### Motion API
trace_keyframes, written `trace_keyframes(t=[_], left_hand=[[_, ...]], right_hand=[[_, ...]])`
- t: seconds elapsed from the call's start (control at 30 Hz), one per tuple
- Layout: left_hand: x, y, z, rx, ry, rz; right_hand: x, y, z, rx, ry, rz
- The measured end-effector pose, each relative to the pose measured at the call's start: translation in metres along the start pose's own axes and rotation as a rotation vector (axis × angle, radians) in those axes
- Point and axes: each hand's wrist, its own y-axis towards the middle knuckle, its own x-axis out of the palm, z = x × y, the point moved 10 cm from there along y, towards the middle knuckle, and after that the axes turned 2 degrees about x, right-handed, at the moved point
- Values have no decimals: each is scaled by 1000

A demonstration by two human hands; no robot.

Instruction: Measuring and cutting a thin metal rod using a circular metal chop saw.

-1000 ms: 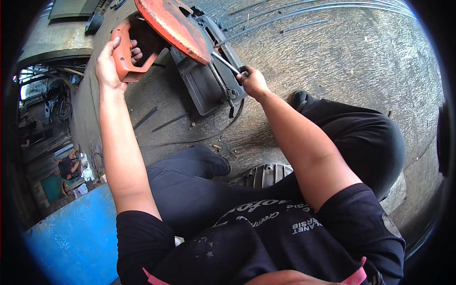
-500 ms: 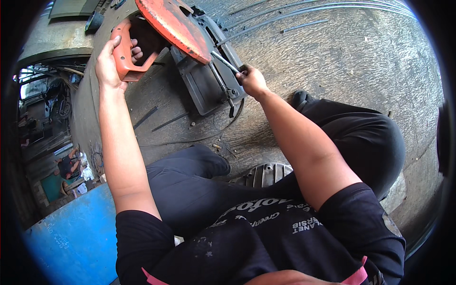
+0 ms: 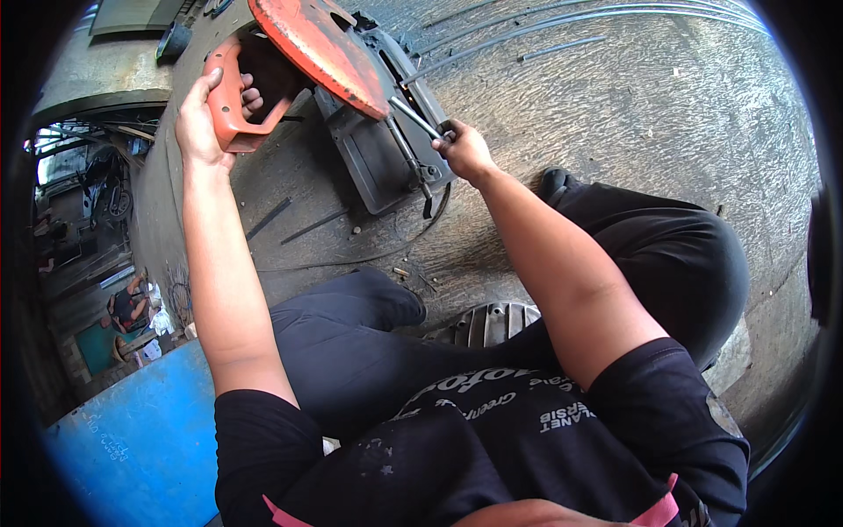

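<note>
Wide floor [image 3: 685, 114] rightward, left hand [image 3: 198, 125] wrapping orange handle [image 3: 228, 92], right hand [image 3: 465, 151] gripping rod [image 3: 414, 116] by edge of red guard [image 3: 327, 57]

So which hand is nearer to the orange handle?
Left. The left hand is wrapped around the orange handle; the right hand is apart from it, off to the right past the orange guard, holding a slim metal rod.

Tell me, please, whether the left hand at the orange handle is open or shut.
The left hand is shut around the orange handle: its fingers show curled inside the handle's opening.
</note>
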Motion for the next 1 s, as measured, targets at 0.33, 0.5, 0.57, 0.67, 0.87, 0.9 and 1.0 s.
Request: trace_keyframes(t=[0.33, 0.5, 0.57, 0.67, 0.87, 0.9, 1.0], left_hand=[[3, -1, 1, 1, -5, -19], [3, -3, 1, -16, 2, -17], [5, -3, 2, -16, 5, -15], [6, -3, 2, -17, 9, -11], [3, -4, 2, -15, 21, 0], [5, -4, 2, -16, 22, -2], [6, -4, 3, -14, 21, 3]], right_hand=[[6, 2, 8, 65, 31, -37], [6, -1, 7, 101, 57, -35], [4, 2, 10, 94, 71, -31], [3, 2, 11, 105, 106, -25], [4, -3, 7, 159, 152, -39], [3, -3, 9, 160, 154, -38], [4, 0, 7, 86, 94, -38]])
